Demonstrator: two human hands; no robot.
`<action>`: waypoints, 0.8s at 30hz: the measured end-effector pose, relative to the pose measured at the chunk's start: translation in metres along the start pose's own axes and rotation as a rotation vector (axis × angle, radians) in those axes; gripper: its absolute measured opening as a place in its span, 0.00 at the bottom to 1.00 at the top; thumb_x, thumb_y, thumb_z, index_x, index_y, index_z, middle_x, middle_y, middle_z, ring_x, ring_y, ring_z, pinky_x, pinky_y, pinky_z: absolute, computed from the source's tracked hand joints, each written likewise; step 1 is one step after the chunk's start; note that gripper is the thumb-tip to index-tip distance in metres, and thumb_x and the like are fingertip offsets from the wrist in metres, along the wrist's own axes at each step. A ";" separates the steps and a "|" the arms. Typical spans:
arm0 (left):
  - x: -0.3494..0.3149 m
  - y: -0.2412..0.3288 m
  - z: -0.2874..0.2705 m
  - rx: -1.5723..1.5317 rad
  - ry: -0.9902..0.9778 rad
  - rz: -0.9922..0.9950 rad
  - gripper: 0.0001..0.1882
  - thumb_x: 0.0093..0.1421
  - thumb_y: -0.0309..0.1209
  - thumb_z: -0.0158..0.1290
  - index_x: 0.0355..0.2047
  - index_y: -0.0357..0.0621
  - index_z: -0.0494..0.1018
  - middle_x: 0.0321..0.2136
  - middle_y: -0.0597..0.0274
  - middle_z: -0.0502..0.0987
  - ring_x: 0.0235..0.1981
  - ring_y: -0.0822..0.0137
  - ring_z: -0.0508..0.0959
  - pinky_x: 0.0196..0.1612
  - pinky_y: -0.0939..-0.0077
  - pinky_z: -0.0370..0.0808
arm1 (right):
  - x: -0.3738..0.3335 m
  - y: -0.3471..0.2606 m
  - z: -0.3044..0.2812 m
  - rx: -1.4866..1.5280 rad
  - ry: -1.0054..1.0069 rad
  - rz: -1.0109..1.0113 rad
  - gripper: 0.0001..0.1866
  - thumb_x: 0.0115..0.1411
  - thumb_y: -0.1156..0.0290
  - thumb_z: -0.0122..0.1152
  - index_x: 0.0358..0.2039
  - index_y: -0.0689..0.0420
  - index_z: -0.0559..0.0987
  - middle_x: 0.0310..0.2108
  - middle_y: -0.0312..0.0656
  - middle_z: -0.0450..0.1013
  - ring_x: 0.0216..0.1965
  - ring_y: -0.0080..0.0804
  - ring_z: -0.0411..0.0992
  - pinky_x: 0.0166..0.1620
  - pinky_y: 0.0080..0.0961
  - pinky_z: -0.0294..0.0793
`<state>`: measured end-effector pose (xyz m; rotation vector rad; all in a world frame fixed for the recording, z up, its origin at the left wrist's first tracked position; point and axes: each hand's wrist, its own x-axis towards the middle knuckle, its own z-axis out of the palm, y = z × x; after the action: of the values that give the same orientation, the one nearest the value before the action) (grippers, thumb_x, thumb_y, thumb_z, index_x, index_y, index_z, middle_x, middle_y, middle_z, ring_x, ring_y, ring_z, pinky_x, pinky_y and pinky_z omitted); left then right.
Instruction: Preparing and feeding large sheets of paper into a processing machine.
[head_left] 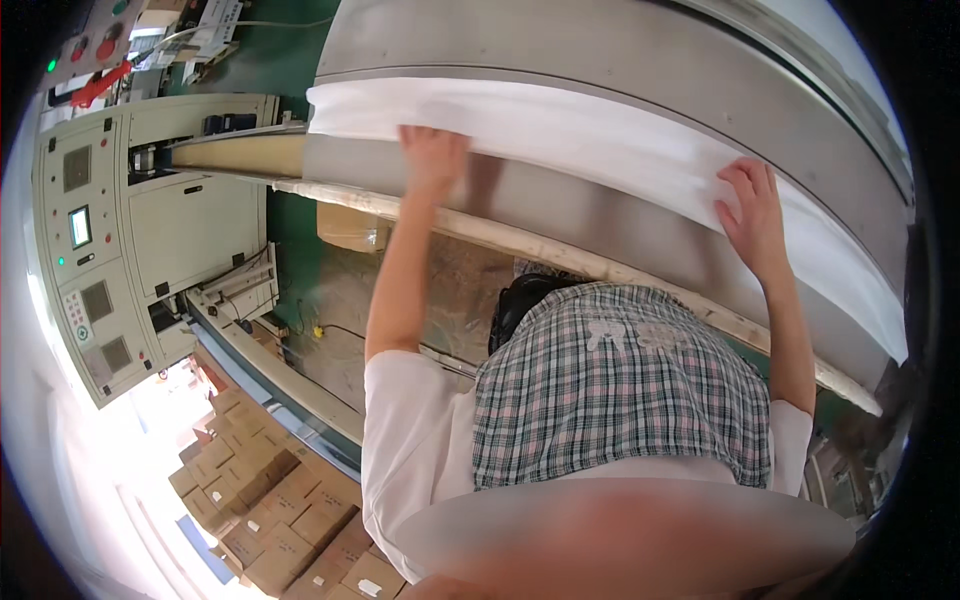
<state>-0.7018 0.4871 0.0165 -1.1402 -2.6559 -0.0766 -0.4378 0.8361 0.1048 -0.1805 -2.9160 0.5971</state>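
A long white sheet (pixel 560 127), cloth or paper, lies along a grey metal machine bed in front of me. My left hand (pixel 434 162) is at its near edge on the left, back of the hand up, fingertips laid on the white material and slightly blurred. Farther right, my right hand (pixel 755 212) touches the sheet with its fingers bent and apart. Neither hand shows a grip on the material. Between sheet and bed rail runs a bare grey strip (pixel 560 190), with shadows of my arms on it.
A pale worn rail (pixel 520 237) borders the bed close to my body. At left stands a cream machine cabinet (pixel 160 230) with a small screen and buttons. Stacked cardboard boxes (pixel 270 500) fill the lower left. Another brown box (pixel 350 227) sits beneath the bed.
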 end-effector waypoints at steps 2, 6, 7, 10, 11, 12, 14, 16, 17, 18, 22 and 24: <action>0.002 -0.064 0.008 -0.047 0.099 -0.066 0.21 0.53 0.41 0.46 0.46 0.48 0.68 0.50 0.56 0.65 0.53 0.53 0.61 0.53 0.48 0.52 | 0.022 -0.023 0.012 -0.018 0.072 -0.055 0.20 0.39 0.82 0.58 0.36 0.57 0.69 0.39 0.44 0.63 0.41 0.43 0.63 0.41 0.31 0.67; -0.003 -0.191 0.036 0.274 0.079 0.007 0.21 0.52 0.40 0.46 0.46 0.48 0.68 0.49 0.56 0.66 0.52 0.55 0.63 0.51 0.49 0.56 | 0.046 -0.061 0.031 0.095 -0.009 -0.029 0.21 0.38 0.83 0.56 0.36 0.57 0.69 0.40 0.44 0.62 0.42 0.43 0.62 0.42 0.31 0.66; -0.004 -0.226 0.037 0.365 0.072 0.005 0.20 0.52 0.39 0.46 0.45 0.47 0.69 0.48 0.56 0.68 0.50 0.55 0.65 0.49 0.52 0.60 | 0.052 -0.069 0.035 0.154 -0.048 -0.012 0.20 0.38 0.83 0.56 0.36 0.57 0.69 0.40 0.43 0.62 0.42 0.43 0.62 0.41 0.31 0.67; 0.002 -0.299 0.007 0.151 0.247 -0.363 0.13 0.52 0.35 0.48 0.35 0.44 0.73 0.34 0.57 0.74 0.36 0.57 0.73 0.38 0.65 0.70 | 0.063 -0.082 0.051 0.193 -0.042 0.045 0.20 0.37 0.83 0.55 0.35 0.58 0.69 0.39 0.43 0.62 0.42 0.43 0.63 0.41 0.31 0.67; 0.005 -0.316 -0.001 0.236 0.231 -0.513 0.10 0.51 0.34 0.49 0.32 0.43 0.74 0.30 0.58 0.75 0.31 0.57 0.74 0.34 0.68 0.71 | 0.067 -0.086 0.058 0.188 -0.032 0.059 0.20 0.37 0.83 0.55 0.35 0.58 0.69 0.39 0.43 0.62 0.42 0.43 0.63 0.41 0.31 0.67; 0.022 -0.303 -0.007 0.205 0.228 -0.483 0.10 0.51 0.34 0.49 0.32 0.43 0.74 0.30 0.58 0.75 0.31 0.57 0.74 0.34 0.68 0.71 | 0.067 -0.087 0.062 0.163 -0.022 0.075 0.20 0.37 0.83 0.55 0.35 0.58 0.69 0.39 0.43 0.63 0.41 0.43 0.63 0.41 0.32 0.67; 0.068 -0.245 -0.033 -0.182 0.441 -0.527 0.08 0.51 0.33 0.50 0.27 0.42 0.73 0.25 0.56 0.74 0.29 0.56 0.74 0.32 0.66 0.70 | 0.062 -0.090 0.067 0.118 0.001 0.132 0.19 0.37 0.83 0.55 0.34 0.58 0.69 0.38 0.43 0.63 0.41 0.43 0.63 0.41 0.32 0.67; 0.096 -0.191 -0.036 -0.338 0.331 -0.122 0.09 0.52 0.34 0.50 0.23 0.42 0.72 0.23 0.56 0.73 0.28 0.55 0.73 0.32 0.66 0.70 | 0.064 -0.099 0.068 0.109 0.033 0.118 0.19 0.36 0.83 0.55 0.34 0.58 0.69 0.37 0.44 0.63 0.41 0.44 0.63 0.42 0.33 0.67; 0.107 -0.138 -0.040 -0.407 0.224 -0.034 0.08 0.53 0.32 0.50 0.25 0.40 0.71 0.23 0.54 0.73 0.28 0.55 0.73 0.33 0.67 0.69 | 0.060 -0.099 0.060 0.077 0.045 0.158 0.19 0.36 0.83 0.55 0.34 0.58 0.69 0.37 0.44 0.63 0.41 0.44 0.63 0.42 0.33 0.67; 0.117 -0.114 -0.030 -0.385 0.145 0.154 0.08 0.53 0.33 0.50 0.23 0.41 0.70 0.23 0.54 0.72 0.27 0.53 0.72 0.30 0.64 0.68 | 0.060 -0.099 0.058 0.038 0.067 0.127 0.19 0.36 0.82 0.55 0.34 0.58 0.70 0.37 0.45 0.64 0.42 0.44 0.62 0.43 0.33 0.66; 0.103 -0.059 0.015 -0.278 -0.072 0.223 0.13 0.55 0.35 0.46 0.22 0.38 0.70 0.20 0.49 0.71 0.24 0.50 0.71 0.28 0.61 0.66 | 0.048 -0.082 0.060 -0.067 0.131 0.143 0.20 0.35 0.80 0.57 0.34 0.57 0.70 0.38 0.45 0.64 0.43 0.44 0.62 0.46 0.35 0.64; 0.094 -0.057 0.023 -0.468 -0.110 0.056 0.15 0.57 0.36 0.42 0.22 0.38 0.70 0.21 0.46 0.71 0.24 0.47 0.71 0.28 0.58 0.66 | 0.029 -0.062 0.060 -0.123 0.137 0.258 0.21 0.35 0.80 0.57 0.34 0.57 0.69 0.37 0.44 0.64 0.42 0.43 0.62 0.46 0.35 0.64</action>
<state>-0.8101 0.5175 0.0201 -1.3841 -2.7806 -0.6736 -0.4826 0.7616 0.0789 -0.5948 -2.8163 0.4207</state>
